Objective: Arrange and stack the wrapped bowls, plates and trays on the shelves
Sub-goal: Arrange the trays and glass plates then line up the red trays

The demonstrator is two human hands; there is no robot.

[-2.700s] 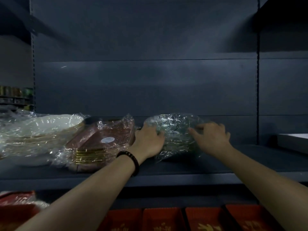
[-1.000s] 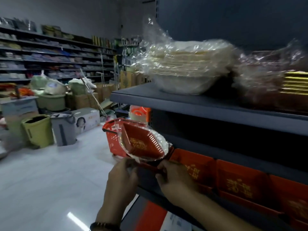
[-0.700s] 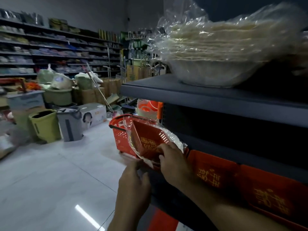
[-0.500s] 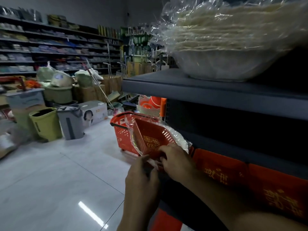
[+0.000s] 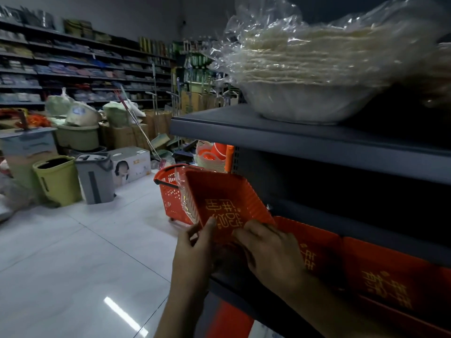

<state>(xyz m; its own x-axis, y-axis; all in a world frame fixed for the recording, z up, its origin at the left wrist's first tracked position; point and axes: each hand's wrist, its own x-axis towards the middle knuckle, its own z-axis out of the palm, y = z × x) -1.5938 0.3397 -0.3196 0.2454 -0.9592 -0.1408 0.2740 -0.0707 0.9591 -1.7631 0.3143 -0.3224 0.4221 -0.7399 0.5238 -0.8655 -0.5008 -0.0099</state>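
Left hand (image 5: 192,252) and right hand (image 5: 271,250) have quit the bowls (image 5: 305,93) for the tilted red tray (image 5: 227,198), fingers (image 5: 246,231) pinching its edge, likely straightening it.

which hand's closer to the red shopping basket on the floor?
Left. The left hand grips the wrapped red tray at its lower left corner, on the side facing the red shopping basket; the right hand holds the tray's lower right edge, farther away.

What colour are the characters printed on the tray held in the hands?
Golden yellow, on the red tray; the head view, the only one, shows them clearly.
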